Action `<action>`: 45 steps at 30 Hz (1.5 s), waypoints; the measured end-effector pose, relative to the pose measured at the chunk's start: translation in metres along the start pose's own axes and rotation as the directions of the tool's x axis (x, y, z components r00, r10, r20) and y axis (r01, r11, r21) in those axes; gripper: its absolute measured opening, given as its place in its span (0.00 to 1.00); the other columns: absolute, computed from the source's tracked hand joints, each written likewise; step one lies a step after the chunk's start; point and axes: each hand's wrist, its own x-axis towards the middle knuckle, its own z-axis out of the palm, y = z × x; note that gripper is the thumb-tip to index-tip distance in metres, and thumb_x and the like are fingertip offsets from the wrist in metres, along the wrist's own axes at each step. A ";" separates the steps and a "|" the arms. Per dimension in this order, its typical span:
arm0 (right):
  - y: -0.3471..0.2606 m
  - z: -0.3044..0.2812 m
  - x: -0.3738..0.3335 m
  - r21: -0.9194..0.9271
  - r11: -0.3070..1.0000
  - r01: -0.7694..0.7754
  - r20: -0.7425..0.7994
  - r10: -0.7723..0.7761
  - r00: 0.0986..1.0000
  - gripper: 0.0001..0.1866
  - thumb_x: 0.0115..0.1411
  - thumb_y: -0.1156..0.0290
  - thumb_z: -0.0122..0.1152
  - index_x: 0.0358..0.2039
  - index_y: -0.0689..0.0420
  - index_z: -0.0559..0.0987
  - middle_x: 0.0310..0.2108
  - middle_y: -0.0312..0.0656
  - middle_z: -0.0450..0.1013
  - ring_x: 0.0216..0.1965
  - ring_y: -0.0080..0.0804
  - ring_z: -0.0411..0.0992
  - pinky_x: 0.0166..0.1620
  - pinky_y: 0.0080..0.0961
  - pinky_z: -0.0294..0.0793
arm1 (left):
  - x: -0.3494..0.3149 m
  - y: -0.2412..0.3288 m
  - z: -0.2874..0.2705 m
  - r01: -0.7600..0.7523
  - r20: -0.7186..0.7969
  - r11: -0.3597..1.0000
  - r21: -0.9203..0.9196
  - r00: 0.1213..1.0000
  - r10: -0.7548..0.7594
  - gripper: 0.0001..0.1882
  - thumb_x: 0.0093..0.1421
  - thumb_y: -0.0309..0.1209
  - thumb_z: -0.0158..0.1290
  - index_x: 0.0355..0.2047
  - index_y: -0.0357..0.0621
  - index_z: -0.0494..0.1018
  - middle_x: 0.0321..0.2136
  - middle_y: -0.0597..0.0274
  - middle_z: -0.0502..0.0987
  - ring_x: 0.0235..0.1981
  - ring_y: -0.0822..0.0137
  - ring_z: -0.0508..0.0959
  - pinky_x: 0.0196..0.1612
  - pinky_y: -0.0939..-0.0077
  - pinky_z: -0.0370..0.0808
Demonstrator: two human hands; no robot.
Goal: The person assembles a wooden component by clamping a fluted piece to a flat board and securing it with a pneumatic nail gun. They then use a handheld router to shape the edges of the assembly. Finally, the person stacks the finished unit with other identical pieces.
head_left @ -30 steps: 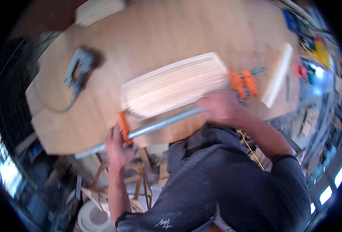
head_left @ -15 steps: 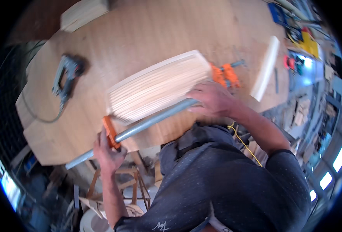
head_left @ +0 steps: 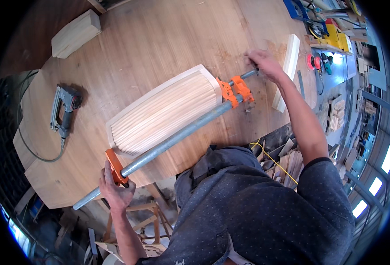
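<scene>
A pipe clamp (head_left: 177, 136) with a long grey pipe lies along the near side of a slatted wooden panel (head_left: 166, 112) framed by pale curved strips. Its orange sliding jaw (head_left: 116, 166) is by the panel's left end, gripped by my left hand (head_left: 116, 191), fingers behind it and thumb in front. At the panel's right end sits the orange screw head (head_left: 239, 90). My right hand (head_left: 265, 65) is closed at the handle end of the clamp's screw (head_left: 249, 74), slightly blurred, its fingers partly hiding the handle.
A nail gun (head_left: 66, 108) with a hose lies on the wooden tabletop (head_left: 159, 48) at left. A wood block (head_left: 76, 34) stands at the far left, a pale wood strip (head_left: 286, 73) at right. Beyond are power tools (head_left: 320, 62) and a yellow machine (head_left: 338, 40).
My right hand has left the pipe beside the panel and moved away and right to the screw handle. My left hand stays on the sliding jaw. The whole view has shifted slightly.
</scene>
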 end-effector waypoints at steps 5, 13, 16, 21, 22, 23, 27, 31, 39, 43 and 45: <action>0.006 -0.016 -0.036 0.390 0.921 0.012 -0.074 0.018 0.997 0.17 0.74 0.59 0.51 0.37 0.56 0.81 0.47 0.40 0.80 0.46 0.24 0.74 0.45 0.23 0.71 | -0.001 0.002 -0.001 0.070 0.019 0.998 0.002 0.997 -0.070 0.48 0.38 0.24 0.59 0.66 0.36 0.65 0.38 0.50 0.74 0.36 0.47 0.75 0.42 0.55 0.72; 0.034 -0.009 -0.071 0.349 0.922 -0.166 0.229 0.088 0.969 0.13 0.68 0.74 0.56 0.52 0.59 0.78 0.40 0.34 0.77 0.35 0.20 0.73 0.37 0.18 0.74 | -0.002 -0.002 -0.001 0.031 -0.012 0.999 -0.028 0.999 -0.032 0.47 0.39 0.25 0.60 0.65 0.35 0.65 0.38 0.50 0.74 0.35 0.48 0.75 0.42 0.56 0.72; 0.044 -0.005 -0.037 -0.192 0.977 -0.094 0.085 0.112 0.990 0.21 0.65 0.77 0.56 0.59 0.60 0.76 0.38 0.34 0.78 0.35 0.20 0.72 0.36 0.19 0.72 | 0.001 -0.002 0.001 0.005 -0.046 0.998 -0.057 0.999 -0.007 0.47 0.39 0.24 0.60 0.65 0.35 0.66 0.37 0.50 0.74 0.35 0.48 0.75 0.41 0.56 0.72; 0.029 -0.014 -0.010 0.105 0.974 -0.201 0.227 0.173 0.958 0.28 0.62 0.81 0.54 0.65 0.59 0.73 0.48 0.36 0.79 0.44 0.22 0.75 0.42 0.18 0.74 | -0.001 -0.001 0.000 0.014 -0.058 0.993 -0.114 0.998 -0.021 0.46 0.39 0.23 0.60 0.64 0.34 0.67 0.36 0.50 0.74 0.33 0.48 0.76 0.41 0.58 0.74; 0.020 -0.011 -0.014 0.200 0.960 -0.197 0.256 0.143 0.956 0.29 0.62 0.80 0.54 0.65 0.58 0.73 0.51 0.36 0.78 0.47 0.21 0.76 0.44 0.17 0.74 | -0.003 -0.002 0.001 0.016 -0.063 0.993 -0.114 0.998 -0.023 0.45 0.39 0.23 0.60 0.64 0.34 0.67 0.36 0.50 0.74 0.33 0.49 0.76 0.41 0.58 0.74; 0.012 -0.009 -0.019 0.292 0.936 -0.196 0.283 0.111 0.953 0.29 0.62 0.80 0.54 0.66 0.56 0.72 0.54 0.36 0.78 0.50 0.20 0.76 0.47 0.15 0.75 | -0.004 -0.002 0.000 0.032 -0.052 0.993 -0.116 0.998 -0.039 0.45 0.39 0.23 0.60 0.64 0.33 0.67 0.36 0.50 0.74 0.33 0.48 0.76 0.41 0.58 0.74; 0.004 -0.012 -0.032 0.185 0.976 -0.111 0.277 0.056 0.959 0.33 0.59 0.82 0.54 0.68 0.57 0.70 0.63 0.40 0.73 0.57 0.22 0.74 0.49 0.15 0.75 | -0.005 -0.008 -0.001 0.105 -0.003 0.981 -0.164 0.994 -0.107 0.44 0.39 0.25 0.60 0.63 0.34 0.68 0.39 0.48 0.76 0.38 0.47 0.78 0.42 0.58 0.76; 0.019 -0.012 -0.032 0.142 0.988 -0.059 0.217 0.027 0.976 0.34 0.58 0.82 0.55 0.68 0.57 0.71 0.62 0.41 0.74 0.60 0.23 0.73 0.50 0.15 0.73 | 0.000 -0.022 0.007 0.032 -0.032 0.991 -0.129 0.999 -0.037 0.45 0.38 0.27 0.61 0.63 0.38 0.69 0.41 0.49 0.77 0.40 0.47 0.78 0.44 0.56 0.77; 0.021 -0.013 -0.037 0.107 0.994 -0.019 0.149 0.003 0.989 0.30 0.61 0.80 0.56 0.65 0.57 0.73 0.58 0.41 0.77 0.57 0.25 0.75 0.52 0.21 0.76 | -0.003 -0.025 0.006 -0.020 -0.046 1.000 -0.014 0.999 0.019 0.45 0.38 0.27 0.61 0.63 0.43 0.70 0.39 0.52 0.76 0.37 0.50 0.78 0.41 0.58 0.76; 0.030 -0.022 -0.037 -0.122 0.990 0.065 0.150 -0.046 0.988 0.25 0.58 0.78 0.60 0.58 0.58 0.79 0.53 0.39 0.78 0.52 0.26 0.76 0.52 0.23 0.77 | 0.001 -0.021 0.009 0.043 -0.022 0.990 -0.138 0.999 -0.046 0.38 0.39 0.26 0.60 0.57 0.41 0.74 0.38 0.51 0.76 0.36 0.48 0.78 0.39 0.57 0.77; 0.019 -0.016 -0.041 -0.253 0.960 0.121 0.137 -0.088 0.987 0.22 0.56 0.78 0.61 0.53 0.59 0.83 0.50 0.36 0.79 0.49 0.26 0.76 0.52 0.24 0.77 | 0.004 -0.017 0.006 0.042 0.003 0.983 -0.181 0.999 -0.042 0.37 0.40 0.25 0.60 0.56 0.39 0.75 0.37 0.50 0.76 0.35 0.48 0.78 0.39 0.57 0.76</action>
